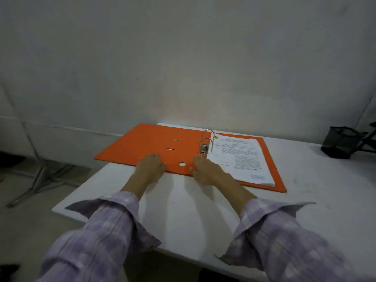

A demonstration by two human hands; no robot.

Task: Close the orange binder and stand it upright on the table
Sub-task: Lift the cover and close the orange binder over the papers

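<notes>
While orange binder [162, 147] lay open flat on white table [305, 200], empty cover spread left, past table edge. Left hand [150, 166] rested on that cover's near edge, nearer to flap; right hand [205, 169] beside papers [240, 159]. Both palms flat, grasping nothing.

A plain office or study corner: a white table [203, 216] set against a bare pale wall [183, 58], an open orange lever-arch binder [154, 143] of printed papers [240, 159] at twelve o'clock, a black mesh pen holder [339, 142] at two o'clock.
</notes>
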